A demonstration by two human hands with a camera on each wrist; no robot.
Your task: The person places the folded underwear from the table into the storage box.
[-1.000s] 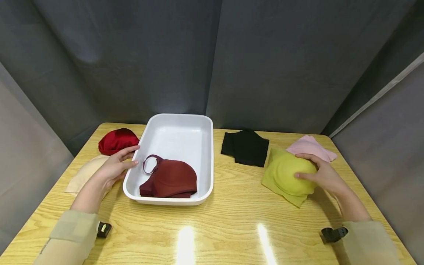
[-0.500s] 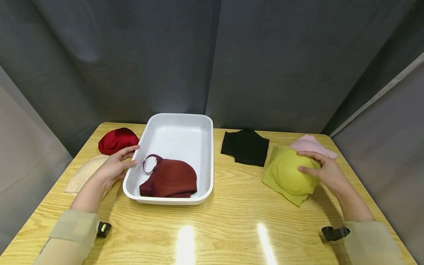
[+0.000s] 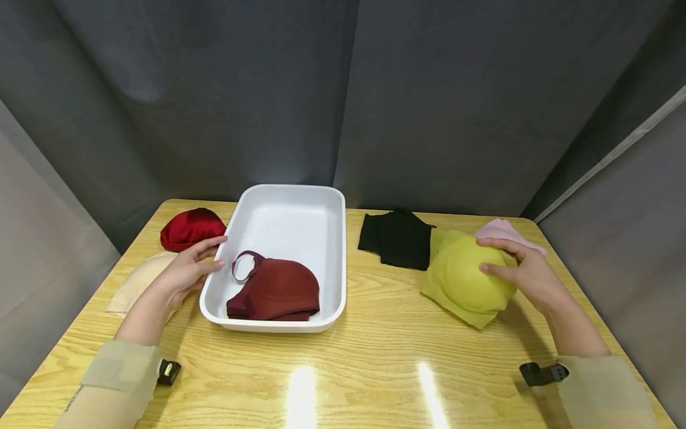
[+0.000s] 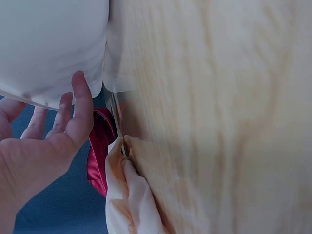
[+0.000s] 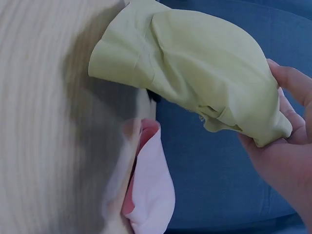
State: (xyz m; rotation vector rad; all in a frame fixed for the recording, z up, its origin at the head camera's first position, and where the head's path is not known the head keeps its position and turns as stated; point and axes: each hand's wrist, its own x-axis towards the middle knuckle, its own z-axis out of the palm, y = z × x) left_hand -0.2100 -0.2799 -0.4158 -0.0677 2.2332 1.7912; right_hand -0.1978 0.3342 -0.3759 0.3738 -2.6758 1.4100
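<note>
My right hand [image 3: 522,271] pinches the right edge of a folded yellow-green bra [image 3: 465,277], its smooth cup facing up. In the right wrist view the yellow-green bra [image 5: 214,68] hangs tilted above the table, with a shadow beneath it. At the left rim of a white tray [image 3: 334,319], my left hand [image 3: 184,271] rests with loosely extended fingers. Beside the tray's outer wall, the left wrist view has the fingers [image 4: 82,109] spread. A folded dark-red bra [image 3: 281,289] lies in the near part of the tray, its strap looped to the left.
Left of the tray lie a shiny red bra [image 3: 192,228] and a beige one [image 3: 140,280], partly behind my left arm. A folded black garment [image 3: 396,239] lies right of the tray. A pink garment [image 3: 506,231] sits behind the yellow-green bra. Grey curtains [image 3: 429,107] enclose the table.
The right hand has tightened its hold on the yellow-green bra and raised it slightly, shifting it a little away; its left edge now overlaps the black garment. The left hand stays put.
</note>
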